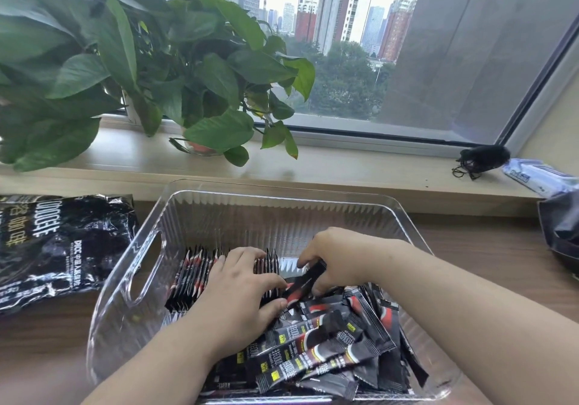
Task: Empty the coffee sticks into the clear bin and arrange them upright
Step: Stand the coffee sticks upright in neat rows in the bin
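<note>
On the wooden surface (488, 257) below the window sill (344, 169): one clear bin (150, 266), ribbed walls, cut-out handle on its left side, standing square to the person.

Contents, left part of the bin: a row of black coffee sticks (194, 274) packed upright, edges up, red and white markings showing. The left hand (241, 291) lies flat across the near end of this row, fingers (250, 255) spread narrow and pressed on the stick tops, thumb out to the right.

Contents, right and near part: a loose heap of sticks (329, 348) lying flat and crossed over one another, yellow labels and white lettering visible.

Between row and heap: a single stick (305, 282), tilted, pinched at its upper end by the right hand (338, 257), whose fingers are closed on it; its lower end meets the left thumb.

Left of the bin, touching or just beside its wall: a crumpled black foil bag (59, 248) with white and gold print, lying flat.

On the sill: a leafy green potted plant (141, 69) at left; a small black fuzzy item (484, 157) with a cord and a white-blue packet (539, 177) at right.

Far right edge of the surface: a dark bag (564, 229), partly out of view.
</note>
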